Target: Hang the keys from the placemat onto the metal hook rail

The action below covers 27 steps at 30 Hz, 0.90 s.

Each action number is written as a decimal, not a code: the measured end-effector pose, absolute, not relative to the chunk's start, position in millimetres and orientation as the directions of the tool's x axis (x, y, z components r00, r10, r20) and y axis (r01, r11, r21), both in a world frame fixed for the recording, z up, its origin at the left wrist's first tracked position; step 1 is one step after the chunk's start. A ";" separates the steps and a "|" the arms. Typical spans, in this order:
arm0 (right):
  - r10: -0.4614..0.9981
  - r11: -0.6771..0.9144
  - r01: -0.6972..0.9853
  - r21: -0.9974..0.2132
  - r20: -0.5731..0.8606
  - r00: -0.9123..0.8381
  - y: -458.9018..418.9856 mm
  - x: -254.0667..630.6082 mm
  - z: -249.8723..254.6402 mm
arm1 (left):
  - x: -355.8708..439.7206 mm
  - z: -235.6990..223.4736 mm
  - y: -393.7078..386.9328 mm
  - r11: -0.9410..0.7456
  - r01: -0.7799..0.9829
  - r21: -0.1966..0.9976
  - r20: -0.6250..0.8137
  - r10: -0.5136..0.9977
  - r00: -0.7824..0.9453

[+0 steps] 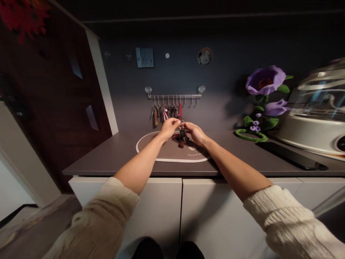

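Observation:
My left hand point(169, 127) and my right hand point(196, 133) meet above an oval brown mat point(161, 151) on the dark counter. Both pinch a key ring point(182, 125) between their fingertips, and a dark bunch of keys with a brown fob point(182, 138) hangs from it down to the mat. Just behind my hands a metal hook rail point(174, 96) is stuck to the wall with two suction cups. Several key sets hang from it, among them a red strap point(180, 109), a pink one point(164, 114) and a brown fob point(155, 118).
A purple fabric flower point(265, 81) with a green ring base stands at the right. Beyond it sits a large white appliance with a clear lid point(315, 115). A dark flat object point(291, 156) lies on the counter before it. White cabinet doors point(167, 212) are below; a wooden door point(54, 97) is left.

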State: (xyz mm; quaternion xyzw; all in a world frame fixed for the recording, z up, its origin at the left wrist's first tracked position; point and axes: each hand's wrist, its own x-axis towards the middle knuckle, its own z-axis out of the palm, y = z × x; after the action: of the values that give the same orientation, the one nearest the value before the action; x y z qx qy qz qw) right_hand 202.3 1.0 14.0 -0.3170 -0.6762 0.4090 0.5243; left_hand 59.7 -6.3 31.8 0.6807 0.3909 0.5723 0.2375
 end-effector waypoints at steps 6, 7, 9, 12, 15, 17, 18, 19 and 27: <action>0.849 0.365 -0.159 -0.917 0.398 -0.348 -10.4 200.9 18.0 | 58.3 34.2 -7.7 -0.593 0.246 0.767 0.608 0.794 0.020; 0.855 0.352 -0.167 -0.921 0.389 -0.344 -12.0 200.7 18.8 | 58.1 34.4 -7.7 -0.592 0.244 0.768 0.607 0.794 0.016; 0.871 0.332 -0.167 -0.928 0.369 -0.323 -14.5 200.3 20.3 | 57.8 34.6 -7.4 -0.585 0.234 0.777 0.600 0.800 0.005; 0.892 0.303 -0.169 -0.938 0.341 -0.296 -15.7 200.3 22.0 | 57.7 34.2 -6.9 -0.578 0.208 0.789 0.591 0.807 -0.004; 0.899 0.284 -0.206 -0.936 0.335 -0.283 -14.1 201.1 22.2 | 58.1 33.5 -6.2 -0.591 0.195 0.783 0.602 0.798 -0.001; 0.899 0.294 -0.197 -0.935 0.340 -0.275 -12.6 201.7 21.8 | 58.4 33.2 -6.1 -0.594 0.199 0.780 0.606 0.795 -0.002; 0.899 0.307 -0.179 -0.935 0.347 -0.269 -12.0 201.9 21.6 | 58.5 33.2 -6.3 -0.593 0.202 0.779 0.606 0.795 -0.002; 0.897 0.324 -0.159 -0.933 0.356 -0.261 -11.5 202.0 21.4 | 58.7 33.2 -6.6 -0.591 0.205 0.780 0.605 0.797 -0.002; 0.857 0.459 -0.107 -0.882 0.471 -0.209 -13.7 202.2 21.5 | 59.4 33.6 -8.3 -0.578 0.203 0.790 0.590 0.808 0.003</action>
State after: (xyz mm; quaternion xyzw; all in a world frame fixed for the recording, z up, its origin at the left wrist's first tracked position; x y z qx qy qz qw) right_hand 202.2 -13.7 21.5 -0.2901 -0.6464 0.4320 0.5580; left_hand 59.4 -8.3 33.6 0.6609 0.3822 0.5935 0.2548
